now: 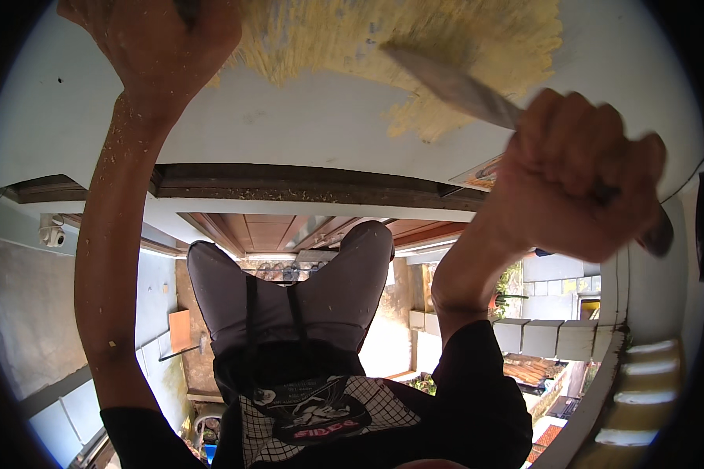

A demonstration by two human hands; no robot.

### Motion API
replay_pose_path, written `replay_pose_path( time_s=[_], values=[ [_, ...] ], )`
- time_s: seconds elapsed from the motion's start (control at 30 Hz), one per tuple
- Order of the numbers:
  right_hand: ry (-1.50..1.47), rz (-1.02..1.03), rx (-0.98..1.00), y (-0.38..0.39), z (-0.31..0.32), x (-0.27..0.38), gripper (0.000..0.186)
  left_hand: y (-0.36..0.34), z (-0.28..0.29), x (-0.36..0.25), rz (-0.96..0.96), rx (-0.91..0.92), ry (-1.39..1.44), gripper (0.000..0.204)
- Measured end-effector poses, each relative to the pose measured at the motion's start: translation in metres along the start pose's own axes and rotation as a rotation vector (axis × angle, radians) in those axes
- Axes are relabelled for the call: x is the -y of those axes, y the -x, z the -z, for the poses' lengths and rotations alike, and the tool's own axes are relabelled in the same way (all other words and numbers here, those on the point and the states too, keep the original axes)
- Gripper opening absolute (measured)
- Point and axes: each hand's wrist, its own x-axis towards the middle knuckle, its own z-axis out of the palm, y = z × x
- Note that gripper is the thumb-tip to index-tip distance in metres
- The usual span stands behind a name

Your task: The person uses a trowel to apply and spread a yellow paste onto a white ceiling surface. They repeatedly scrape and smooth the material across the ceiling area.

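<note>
We note lettered shirt (321,416), six o'clock, right hand (579,172) at two, fingers clenched around knife (455,87), left hand (160,35) at eleven, its finger state we cannot tell

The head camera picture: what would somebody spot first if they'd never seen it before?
Probably the pointed knife at the upper right, gripped in the person's right hand. Next might be the rough yellow patch along the top, bright against the pale surface. The left hand looms large too, at the upper left, cut off by the picture's edge.
</note>
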Motion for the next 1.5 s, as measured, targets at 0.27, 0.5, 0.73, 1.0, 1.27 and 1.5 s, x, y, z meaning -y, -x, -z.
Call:
replay_pose_path(
  time_s=[0.27,0.5,0.73,1.0,1.27,1.5],
  values=[
    [-0.066,-0.016,0.018,0.004,0.005,0.0,0.03,-0.002,-0.001,-0.007,0.038,0.0,0.067,0.024],
    [-0.086,-0.004,0.021,0.005,0.004,0.0,0.03,0.001,0.003,-0.008,0.062,0.04,0.002,0.024],
    [-0.167,0.02,0.032,0.0,0.01,0.008,0.029,0.001,0.006,-0.005,0.046,0.071,-0.031,0.025],
    [-0.114,0.001,0.052,0.002,0.006,0.001,0.029,-0.005,-0.001,-0.023,0.097,-0.03,0.066,0.026],
    [-0.093,-0.016,0.08,0.0,-0.001,0.0,0.029,0.003,-0.003,-0.007,0.067,-0.017,-0.001,0.024],
    [-0.054,-0.027,0.096,0.001,-0.006,0.0,0.029,0.002,0.0,-0.012,0.097,-0.008,0.025,0.023]
  ],
)
